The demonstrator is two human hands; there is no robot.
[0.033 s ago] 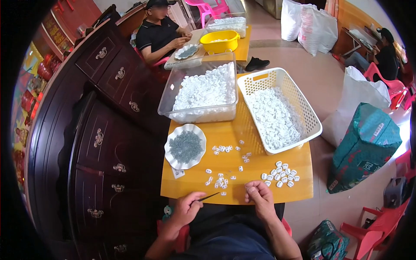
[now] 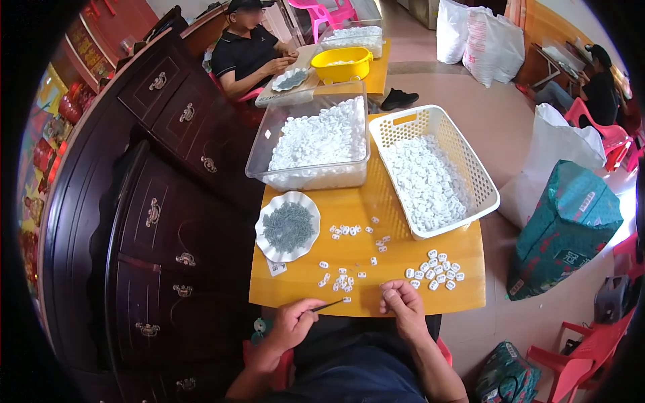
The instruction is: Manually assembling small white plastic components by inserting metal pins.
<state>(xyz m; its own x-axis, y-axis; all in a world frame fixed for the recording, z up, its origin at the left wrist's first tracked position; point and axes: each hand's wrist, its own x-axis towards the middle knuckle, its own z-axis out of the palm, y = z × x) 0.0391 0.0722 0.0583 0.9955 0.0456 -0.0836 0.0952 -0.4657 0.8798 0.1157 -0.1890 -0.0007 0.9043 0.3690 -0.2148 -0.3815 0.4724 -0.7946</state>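
Note:
At the table's front edge my left hand [image 2: 295, 324] is closed around dark, thin tweezers [image 2: 326, 306]. Their tip is at a small white piece [image 2: 347, 299] with dark marks; whether it grips the piece I cannot tell. My right hand [image 2: 402, 303] rests at the edge to the right, thumb and fingers pinched; anything between them is too small to make out. Beyond the tweezers lies a loose cluster of similar white pieces [image 2: 342, 279]. Right of it sit several white pieces with dark print [image 2: 440, 270]. A scalloped white plate [image 2: 259, 240] holds a heap of small grey-green parts [image 2: 289, 227].
Farther back on the wooden table [image 2: 306, 282] stand a clear plastic bin [image 2: 309, 180] and a white perforated basket [image 2: 480, 164], both full of white pieces. A dark drawer cabinet [image 2: 168, 228] flanks the left. Green bags [image 2: 564, 228] stand right. A co-worker [image 2: 245, 50] sits at another table.
My left hand has shifted slightly to the right, bringing the tweezers' tip to the nearest white piece. My right hand looks unchanged.

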